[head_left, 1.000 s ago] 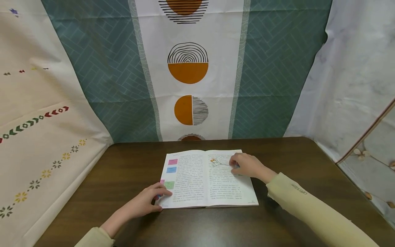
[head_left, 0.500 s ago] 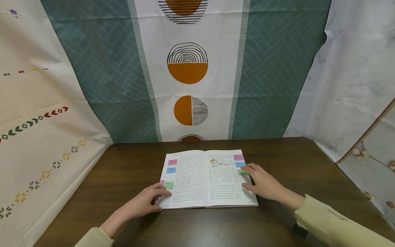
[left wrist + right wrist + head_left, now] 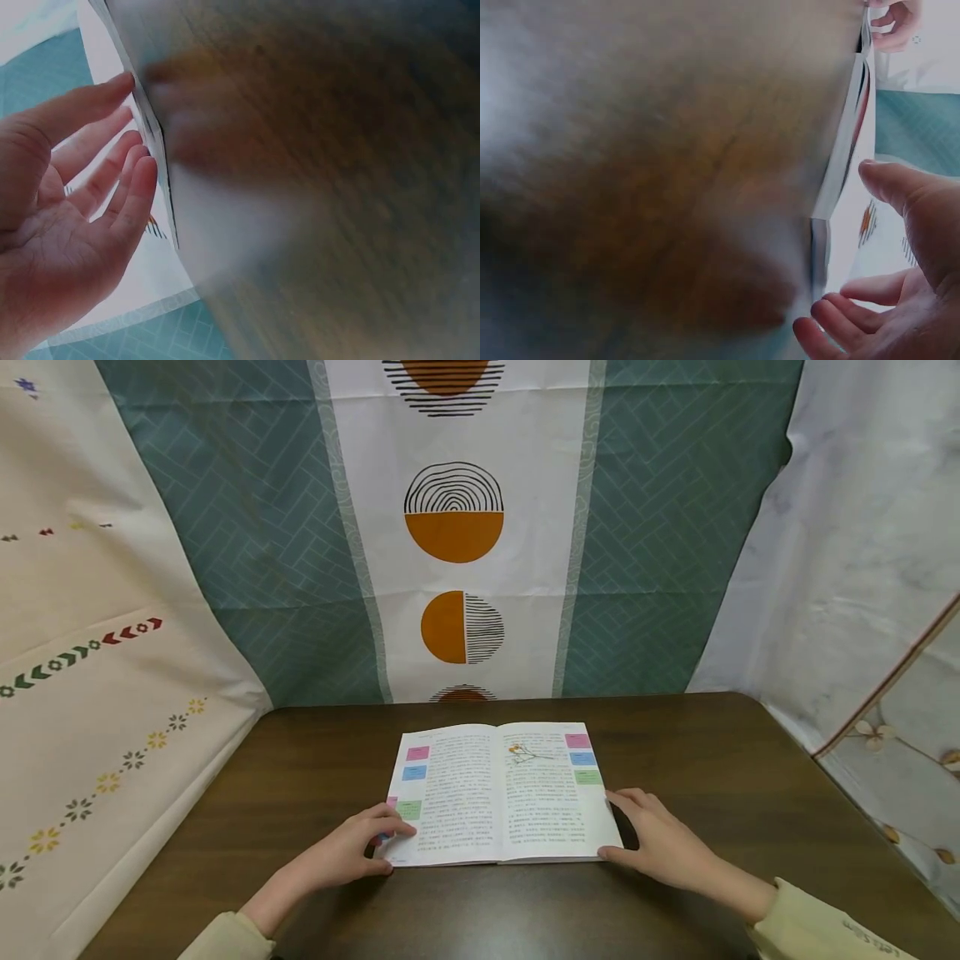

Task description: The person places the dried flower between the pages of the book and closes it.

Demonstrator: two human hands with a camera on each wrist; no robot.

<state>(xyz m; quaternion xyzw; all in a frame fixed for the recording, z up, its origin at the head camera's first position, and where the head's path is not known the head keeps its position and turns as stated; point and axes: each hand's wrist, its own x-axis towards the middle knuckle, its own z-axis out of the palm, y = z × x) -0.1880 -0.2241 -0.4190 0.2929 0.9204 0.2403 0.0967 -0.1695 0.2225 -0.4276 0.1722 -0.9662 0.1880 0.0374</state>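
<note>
An open book [image 3: 459, 839] lies flat on the brown table. My left hand [image 3: 347, 852] rests at its lower left corner, fingers on the page and thumb by the bottom edge. At the lower right corner, my right hand [image 3: 667, 843] has its thumb by the corner and its relaxed fingers beside the right edge. On the right page is a sprig with an orange flower [image 3: 528, 752]; whether it is printed or loose I cannot tell. Coloured sticky notes mark both outer margins, among them a pink one [image 3: 577, 741] and a green one [image 3: 588, 777].
The dark wooden table [image 3: 495, 910] extends around the book. Behind it hangs a green and white cloth [image 3: 645, 568] with orange half circles. A cream cloth [image 3: 82, 727] hangs at the left, a marbled white one [image 3: 840, 568] at the right.
My right hand has moved off the right page, down and to the right, to the book's lower right corner. The right page's sticky notes are uncovered now. My left hand has stayed in place.
</note>
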